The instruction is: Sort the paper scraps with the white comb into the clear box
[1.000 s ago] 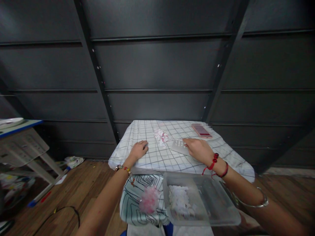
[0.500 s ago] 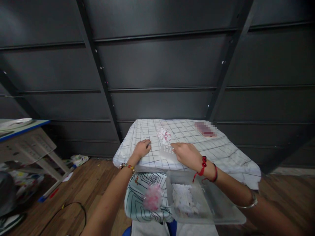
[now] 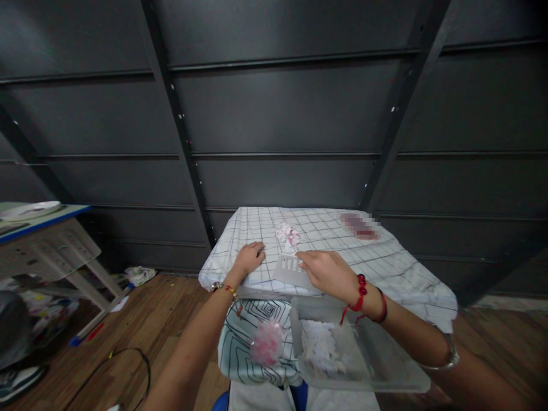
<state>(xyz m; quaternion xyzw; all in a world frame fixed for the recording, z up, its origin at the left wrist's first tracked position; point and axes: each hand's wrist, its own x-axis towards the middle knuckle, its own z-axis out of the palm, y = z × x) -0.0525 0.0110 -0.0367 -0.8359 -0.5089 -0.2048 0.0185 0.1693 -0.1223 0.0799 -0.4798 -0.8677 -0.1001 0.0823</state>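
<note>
My right hand [image 3: 325,273] is closed at the edge of a flat pale card with a row of slots [image 3: 294,276], pinching it near the slots. The card lies low over the front part of the checked cloth [image 3: 317,228]. Just beyond it sits a small heap of white and pink paper-like pieces [image 3: 287,233]. My left hand [image 3: 249,258] rests on the cloth left of the card, fingers curled, with a small dark thing at the fingertips too small to name. Nearer me, a clear plastic tub [image 3: 372,354] holds white pieces [image 3: 321,345].
A clear bag of pink bits [image 3: 268,342] lies on a patterned cushion-like cloth [image 3: 233,354] left of the tub. A blurred-out reddish item [image 3: 359,226] is at the table's back right. Dark panels [image 3: 274,108] stand behind; another table [image 3: 51,220] is at left.
The slotted card has shifted slightly left and now looks flatter and sharper. My right hand has stayed at its edge; my left hand is nearly still. The view has shifted a little.
</note>
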